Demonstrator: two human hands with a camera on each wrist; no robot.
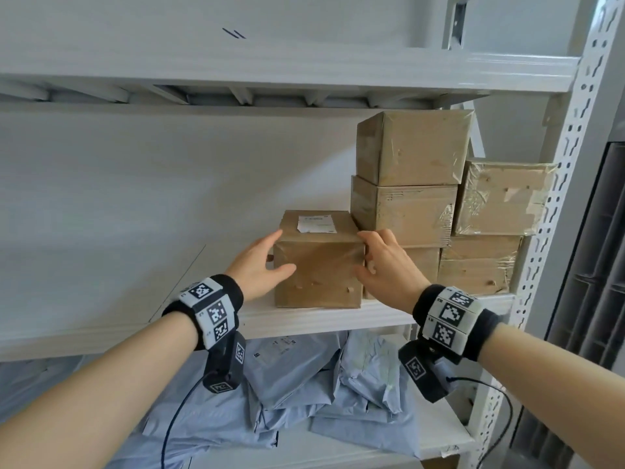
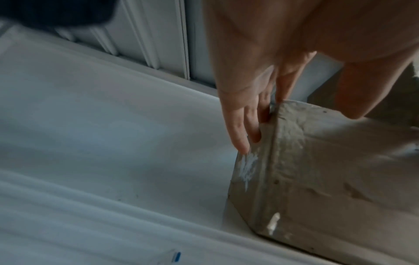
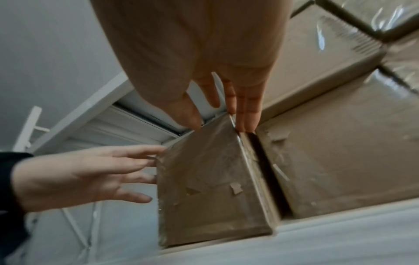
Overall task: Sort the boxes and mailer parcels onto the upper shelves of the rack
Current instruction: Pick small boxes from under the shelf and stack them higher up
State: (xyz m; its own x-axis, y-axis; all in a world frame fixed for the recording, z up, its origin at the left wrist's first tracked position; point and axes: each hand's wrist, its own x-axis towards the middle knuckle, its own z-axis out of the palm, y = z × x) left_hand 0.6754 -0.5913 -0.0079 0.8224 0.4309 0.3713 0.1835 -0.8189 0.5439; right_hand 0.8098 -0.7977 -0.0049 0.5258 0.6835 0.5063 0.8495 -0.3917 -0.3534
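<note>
A brown taped cardboard box (image 1: 318, 262) with a white label on top stands on the middle shelf (image 1: 321, 318), just left of a stack of boxes. My left hand (image 1: 269, 257) lies against its left side with straight, spread fingers (image 2: 240, 129) and the thumb over the front face. My right hand (image 1: 370, 257) touches the box's right edge. Its straight fingers (image 3: 246, 114) reach into the narrow gap between the box (image 3: 208, 188) and the stack. Neither hand curls round the box (image 2: 328, 179). The left hand (image 3: 108, 172) also shows in the right wrist view.
Several taped cardboard boxes (image 1: 406, 211) are stacked at the shelf's right end, against the perforated upright (image 1: 568, 170). Blue-grey mailer parcels (image 1: 297, 377) lie piled on the shelf below. Another shelf (image 1: 270, 62) runs overhead. Bare shelf surface extends left of the labelled box.
</note>
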